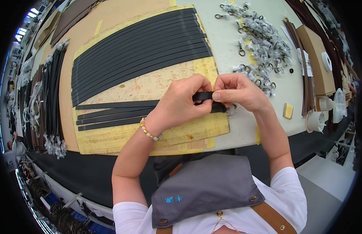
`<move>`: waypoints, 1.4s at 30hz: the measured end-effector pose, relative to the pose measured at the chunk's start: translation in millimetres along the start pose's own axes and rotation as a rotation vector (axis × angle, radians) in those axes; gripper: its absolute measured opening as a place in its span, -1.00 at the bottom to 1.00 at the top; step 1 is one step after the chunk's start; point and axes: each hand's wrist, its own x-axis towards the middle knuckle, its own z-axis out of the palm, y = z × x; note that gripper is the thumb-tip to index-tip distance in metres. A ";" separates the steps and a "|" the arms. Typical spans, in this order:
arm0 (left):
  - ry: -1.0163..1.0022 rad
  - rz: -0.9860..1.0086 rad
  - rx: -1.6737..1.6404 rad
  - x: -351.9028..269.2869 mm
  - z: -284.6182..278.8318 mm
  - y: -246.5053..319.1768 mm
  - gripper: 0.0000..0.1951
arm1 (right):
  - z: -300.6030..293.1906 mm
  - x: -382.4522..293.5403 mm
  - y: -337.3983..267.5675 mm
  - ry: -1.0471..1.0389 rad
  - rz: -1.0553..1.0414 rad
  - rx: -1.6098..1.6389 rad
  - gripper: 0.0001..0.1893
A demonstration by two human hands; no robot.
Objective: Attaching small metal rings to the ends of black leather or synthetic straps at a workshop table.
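A black strap (202,96), likely leather, runs between my two hands above the yellow-taped board (157,79). My left hand (181,99) grips it, the fingers curled around its flat length. With thumb and fingertips, my right hand (239,92) pinches the strap's right end; what lies under those fingertips is hidden. Below my hands, several loose black straps (116,117) lie on the board, their right ends partly covered by my left hand and wrist. Farther back, a row of black straps (140,52) lies side by side on the same board.
Metal clasps in clear plastic (265,44) are heaped at the back right. A yellow block (288,111), brown straps (303,73), a cardboard box (317,58) and a white spool (315,121) stand to the right. Bundled black straps (53,93) lie at the left.
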 end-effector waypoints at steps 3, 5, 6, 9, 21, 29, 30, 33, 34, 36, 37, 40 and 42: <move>-0.004 0.013 0.011 -0.8 0.1 -1.5 -0.80 | -1.3 -0.1 0.6 -0.010 0.013 -0.006 -0.79; -0.005 0.024 0.023 -1.1 0.3 -2.2 -0.80 | -0.4 0.2 1.2 -0.009 0.018 -0.012 -0.79; -0.003 0.033 0.021 -1.2 0.5 -2.1 -0.80 | 1.1 0.6 1.9 0.002 0.010 -0.013 -0.78; -0.001 0.047 0.031 -1.3 0.8 -2.7 -0.80 | 1.8 1.0 2.2 0.010 0.002 -0.016 -0.77; 0.017 0.098 0.056 -1.3 2.2 -5.0 -0.80 | 6.5 1.4 5.7 0.045 -0.025 -0.037 -0.85; -0.050 0.102 0.072 -1.4 -2.7 -2.4 -0.79 | 8.7 -0.2 7.5 0.086 -0.042 -0.079 -0.87; -0.025 0.160 0.074 -1.8 -1.4 -5.5 -0.79 | 8.9 -1.5 5.1 0.072 -0.030 -0.074 -0.87; -0.005 0.228 0.082 -2.3 -1.5 -5.1 -0.79 | 9.4 -3.9 0.9 0.040 -0.019 -0.058 -0.86; -0.010 0.237 0.087 -2.4 -1.8 -4.0 -0.79 | 9.3 -4.3 0.6 0.021 -0.020 -0.046 -0.84; -0.010 0.249 0.100 -3.0 -2.2 -2.8 -0.78 | 5.3 -3.5 4.5 -0.009 -0.030 -0.038 -0.81; -0.010 0.262 0.112 -3.2 -2.3 -2.7 -0.77 | 3.7 -3.2 6.0 -0.040 -0.041 -0.031 -0.78; 0.015 0.300 0.122 -3.3 -2.2 -4.9 -0.77 | 2.8 -3.6 4.4 -0.062 -0.034 -0.030 -0.75; 0.020 0.309 0.124 -2.8 -2.4 -4.8 -0.76 | 2.3 -3.9 1.3 -0.066 -0.007 -0.044 -0.75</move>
